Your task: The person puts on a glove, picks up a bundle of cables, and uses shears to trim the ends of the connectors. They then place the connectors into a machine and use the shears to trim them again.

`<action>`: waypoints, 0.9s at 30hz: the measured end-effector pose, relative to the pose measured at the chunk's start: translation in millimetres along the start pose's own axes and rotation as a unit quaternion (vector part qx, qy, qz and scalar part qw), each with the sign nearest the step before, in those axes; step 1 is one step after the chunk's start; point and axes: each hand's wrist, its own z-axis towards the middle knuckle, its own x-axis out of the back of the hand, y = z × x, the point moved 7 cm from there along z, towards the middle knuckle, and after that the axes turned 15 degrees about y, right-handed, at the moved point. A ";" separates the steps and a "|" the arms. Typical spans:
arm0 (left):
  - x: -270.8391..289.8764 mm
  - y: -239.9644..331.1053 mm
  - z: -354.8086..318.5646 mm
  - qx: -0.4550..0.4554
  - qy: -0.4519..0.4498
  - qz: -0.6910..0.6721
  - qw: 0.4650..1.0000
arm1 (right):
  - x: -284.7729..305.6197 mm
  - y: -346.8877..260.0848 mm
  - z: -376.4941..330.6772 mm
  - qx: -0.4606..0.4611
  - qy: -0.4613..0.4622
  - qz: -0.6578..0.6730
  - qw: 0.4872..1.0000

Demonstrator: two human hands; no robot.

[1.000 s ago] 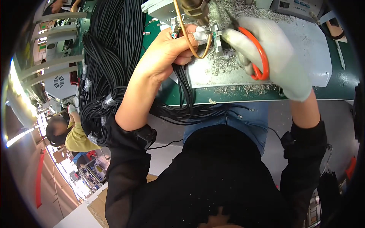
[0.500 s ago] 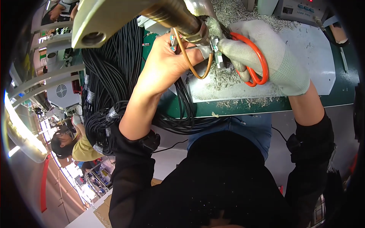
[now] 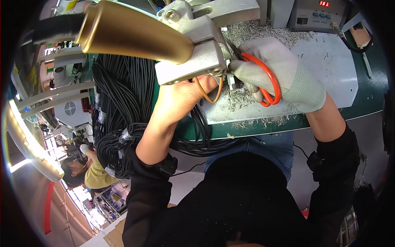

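I work at a green table (image 3: 370, 105) with a white plate (image 3: 333, 74) on it, and many small cut scraps (image 3: 238, 99) lie on this plate just under my hands. Left of my left hand a thick bundle of black cables (image 3: 119, 94) hangs over the table edge. Above my hands a metal fixture (image 3: 193, 61) with a brass-coloured handle (image 3: 131, 33) fills the view, and a grey device (image 3: 317, 14) stands behind it.

My left hand (image 3: 185, 96) is bare and closed around a thin orange-brown wire (image 3: 214, 96), directly below the fixture. My right hand (image 3: 284, 76), in a white glove, is clamped on the orange scissors (image 3: 267, 80), just to the right of my left hand. The scissor tips point to the fixture, close to the wire.
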 end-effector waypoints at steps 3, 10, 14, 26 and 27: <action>0.2 -1.3 0.5 0.021 0.005 0.000 1.000 | -3.1 -19.8 -2.4 0.223 -0.015 -0.086 0.971; -1.6 0.7 1.8 0.042 -0.001 -0.034 0.999 | -3.3 -10.3 1.8 -0.039 -0.010 -0.030 0.999; -4.1 -3.2 -3.9 0.075 -0.034 -0.075 0.994 | -2.3 -4.8 -6.0 -0.108 0.031 0.003 0.994; -34.9 40.4 -91.8 -0.006 -0.238 0.024 0.971 | -11.6 -72.7 -89.7 0.097 0.132 -0.222 0.961; -36.3 41.2 -94.2 -0.021 -0.240 0.021 0.970 | -20.5 -72.3 -91.8 0.151 0.100 -0.238 0.954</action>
